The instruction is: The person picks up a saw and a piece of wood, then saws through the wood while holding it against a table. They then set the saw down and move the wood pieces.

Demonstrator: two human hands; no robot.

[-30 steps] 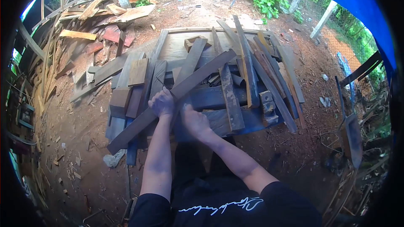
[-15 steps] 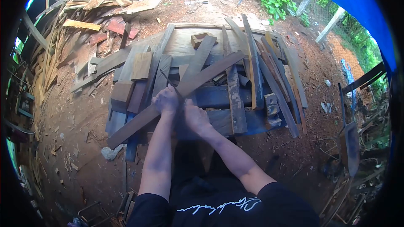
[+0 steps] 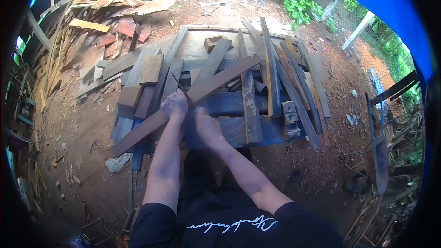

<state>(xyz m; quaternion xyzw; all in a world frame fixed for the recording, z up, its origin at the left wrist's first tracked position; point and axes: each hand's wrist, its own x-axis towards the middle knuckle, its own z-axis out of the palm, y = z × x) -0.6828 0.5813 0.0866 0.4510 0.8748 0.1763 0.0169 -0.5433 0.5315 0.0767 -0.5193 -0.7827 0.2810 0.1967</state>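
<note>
A long dark wooden plank [image 3: 225, 79] lies diagonally over the other timber, its near end jutting out at lower left. My left hand [image 3: 175, 104] is closed round the plank near its middle. Just right of it, my right hand [image 3: 207, 126] makes a fist, slightly smeared by motion. A narrow dark blade [image 3: 180, 85], which looks like a handsaw seen almost edge-on, runs from the right fist up past my left fingers and across the plank. The fist hides its handle. Beneath both hands is a low stack of boards [image 3: 229, 131].
Several long strips [image 3: 271, 73] lie on the right of the stack, with a notched wooden block [image 3: 290, 119] beside them. Short blocks [image 3: 151, 69] sit on the left. Scrap wood [image 3: 128, 27] is heaped at back left. A shovel-like blade [image 3: 379, 160] stands at right.
The view has shifted slightly. My right hand and the blade have moved a little towards my body, while my left hand keeps its hold on the plank.
</note>
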